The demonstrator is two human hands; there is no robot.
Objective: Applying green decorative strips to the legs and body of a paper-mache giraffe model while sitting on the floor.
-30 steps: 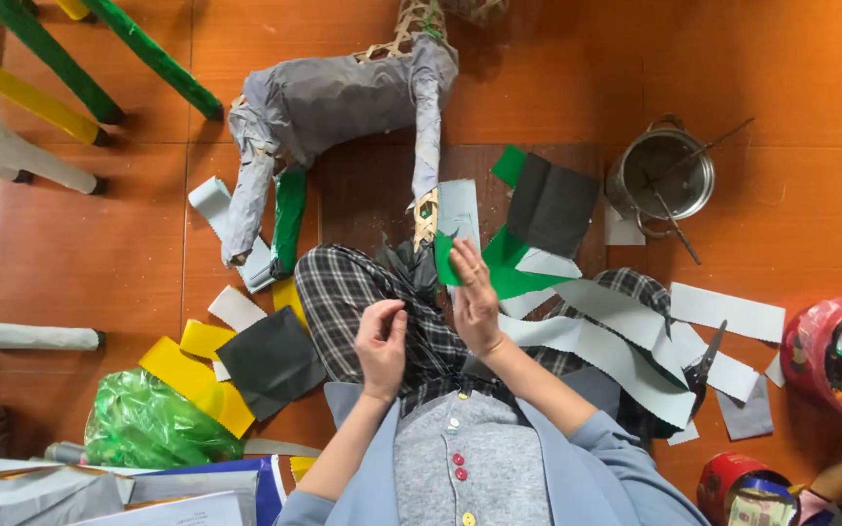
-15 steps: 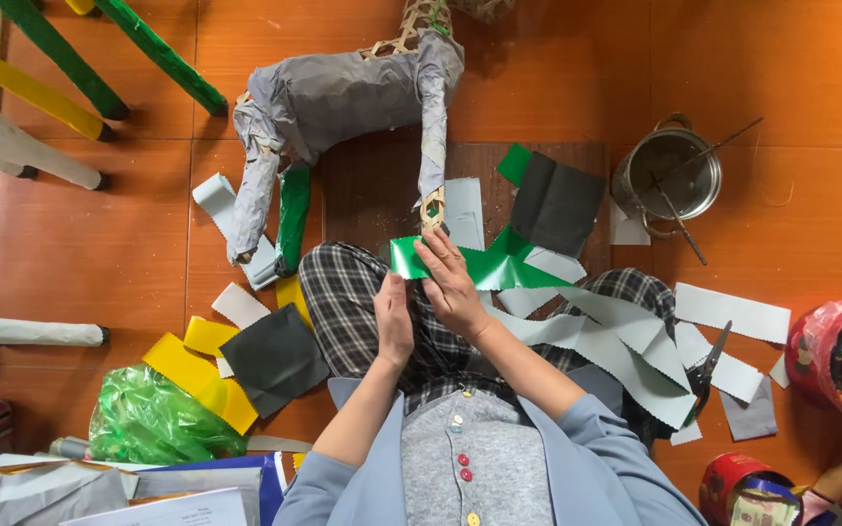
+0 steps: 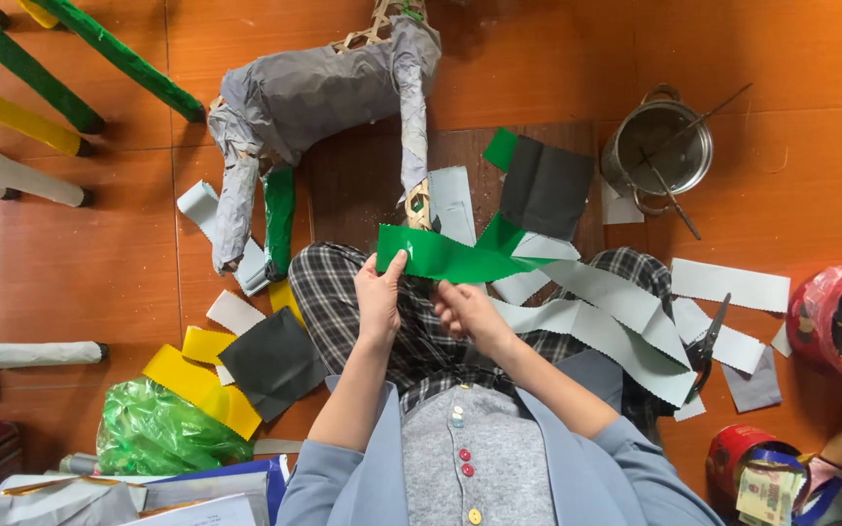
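1. Left hand (image 3: 378, 297) fingers pinch the left end of the green paper strip (image 3: 450, 257), thumb on top, clamped on its edge.
2. Right hand (image 3: 468, 310) fingers curl under the strip's lower edge near its middle; the grip itself is hidden, cannot tell if clamped.
3. Strip is over the lap, just below the grey paper-wrapped animal frame (image 3: 314, 97); long axis runs left-right, slightly down to the right, right end tapering toward the dark grey sheet (image 3: 548, 185).
4. Both forearms rise from the bottom edge in grey-blue sleeves and meet at the strip, wrists bent inward.
5. Right of the strip: grey zigzag-edged strips (image 3: 616, 321), scissors (image 3: 706, 341), metal pot (image 3: 660, 151).
6. Far right of the strip: red round tin (image 3: 835, 312); lower, a red tin with a colourful label (image 3: 747, 468).
7. Left of the strip, lower: yellow strips (image 3: 202, 385), green plastic bag (image 3: 163, 433).
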